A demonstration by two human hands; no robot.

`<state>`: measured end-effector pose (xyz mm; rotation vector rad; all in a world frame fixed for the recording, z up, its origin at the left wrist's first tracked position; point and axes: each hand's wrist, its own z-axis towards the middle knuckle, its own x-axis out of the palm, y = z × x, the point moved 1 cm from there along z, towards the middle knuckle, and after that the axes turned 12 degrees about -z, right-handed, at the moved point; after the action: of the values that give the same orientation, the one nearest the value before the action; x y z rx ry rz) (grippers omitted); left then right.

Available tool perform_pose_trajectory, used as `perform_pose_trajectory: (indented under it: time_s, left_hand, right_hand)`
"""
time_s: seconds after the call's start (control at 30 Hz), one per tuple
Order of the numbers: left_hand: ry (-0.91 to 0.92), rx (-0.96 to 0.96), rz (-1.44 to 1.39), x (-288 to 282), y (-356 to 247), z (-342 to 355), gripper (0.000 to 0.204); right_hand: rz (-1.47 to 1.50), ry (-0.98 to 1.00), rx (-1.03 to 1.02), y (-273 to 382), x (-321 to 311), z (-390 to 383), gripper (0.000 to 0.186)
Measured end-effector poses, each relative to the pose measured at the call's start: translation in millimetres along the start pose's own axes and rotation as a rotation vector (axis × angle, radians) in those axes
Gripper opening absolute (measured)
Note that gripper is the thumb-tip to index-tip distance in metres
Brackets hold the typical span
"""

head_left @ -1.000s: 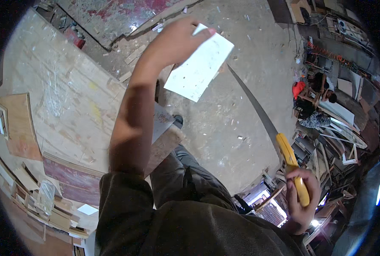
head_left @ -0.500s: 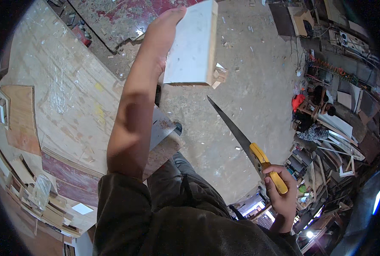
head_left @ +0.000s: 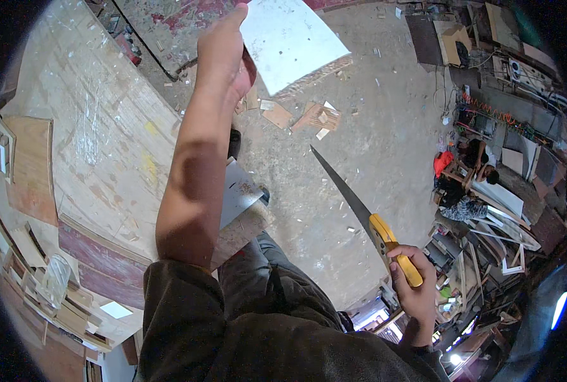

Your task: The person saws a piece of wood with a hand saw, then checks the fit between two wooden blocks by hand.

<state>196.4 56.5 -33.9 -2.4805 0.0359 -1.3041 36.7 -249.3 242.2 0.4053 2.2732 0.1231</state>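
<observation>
Wood, pale and scuffed, makes the broad worktop [head_left: 105,121] at left. Beside it, the left hand [head_left: 222,51] is clamped on the left edge of a white-faced board [head_left: 291,43] raised above the floor [head_left: 296,191], its lower fingers partly hidden. The board's near edge looks ragged; from where I stand, a firm, steady grip seems wise. Farther right, a saw [head_left: 355,202] slants toward the board without touching, right hand [head_left: 417,290] fingers wrapped around its yellow handle [head_left: 406,260]. I'd angle the tip clear of the left forearm [head_left: 191,165].
</observation>
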Motion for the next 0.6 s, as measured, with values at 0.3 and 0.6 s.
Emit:
perform_pose_trajectory:
  time_s: [0.3, 0.6]
  left_hand:
    - [0.097, 0.203, -0.007, 7, -4, 2, 0.027]
    - [-0.035, 0.772, 0.428, 5, -97, -34, 0.024]
  right_hand:
    - [0.044, 0.021, 0.008, -10, 1, 10, 0.017]
    - [0.083, 0.117, -0.008, 7, -1, 22, 0.016]
